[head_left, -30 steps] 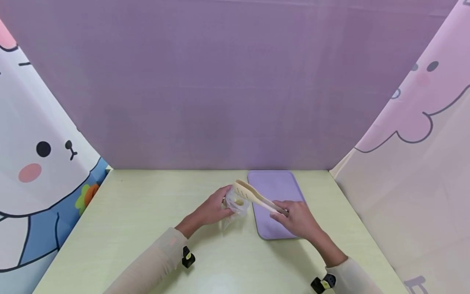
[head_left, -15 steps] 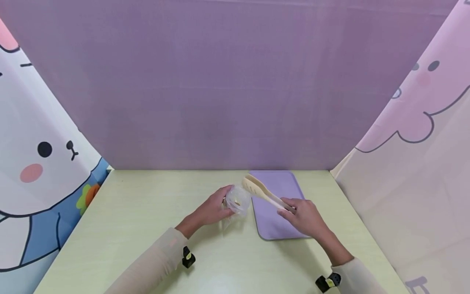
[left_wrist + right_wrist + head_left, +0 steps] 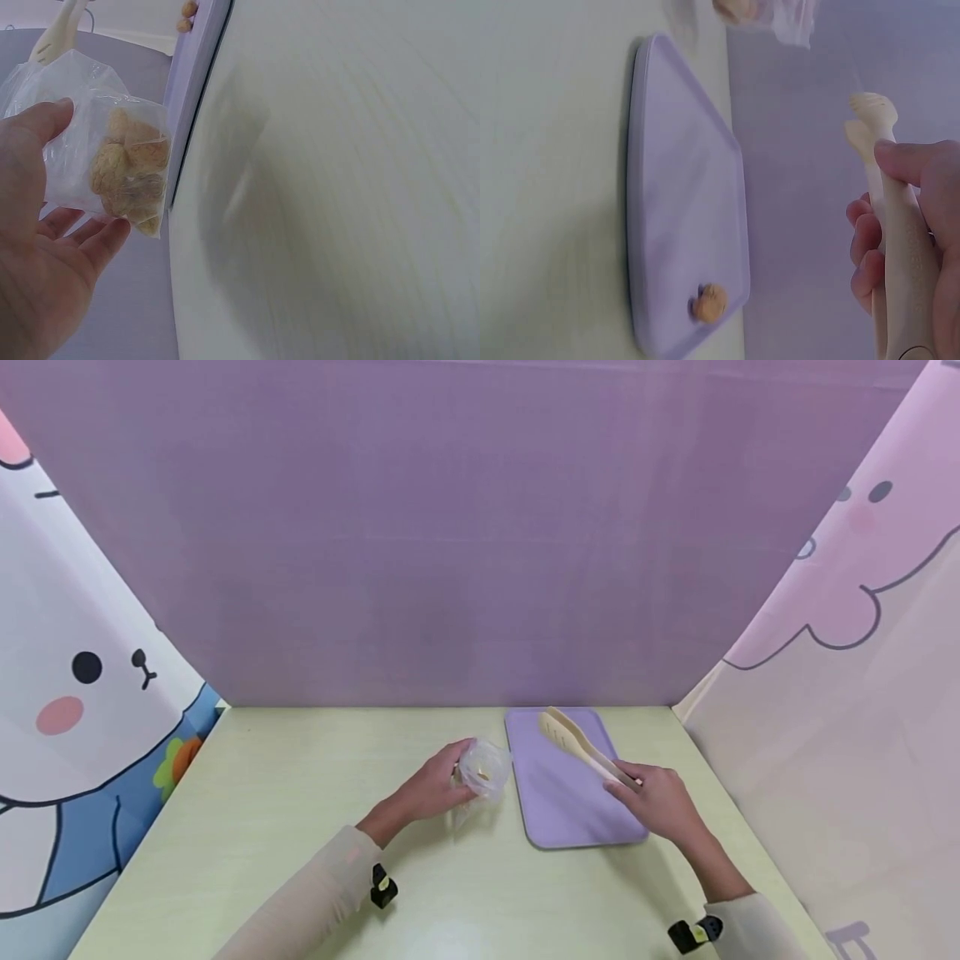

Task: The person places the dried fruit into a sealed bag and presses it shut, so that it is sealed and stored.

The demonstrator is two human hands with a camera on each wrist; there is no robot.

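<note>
My left hand (image 3: 431, 789) holds a clear plastic bag (image 3: 483, 770) by its sides, with the mouth facing up. Through its film, in the left wrist view, show several rough brown walnut-like pieces (image 3: 127, 161). My right hand (image 3: 658, 803) grips a pair of cream tongs (image 3: 573, 745) around both arms, above a lilac tray (image 3: 551, 810). Between the slotted tong tips, slightly apart in the right wrist view, I see nothing. Brown pieces (image 3: 709, 302) also lie on the tray near one end; in the head view the right hand and tongs hide them.
The pale wooden table (image 3: 315, 760) runs back to a purple cloth wall (image 3: 450, 535). Printed curtains stand at the left (image 3: 90, 710) and right sides. The tray lies right of the bag, its far end close to the back wall.
My right hand has carried the tongs rightward, from over the bag's mouth to above the tray. The left hand and bag have stayed nearly still.
</note>
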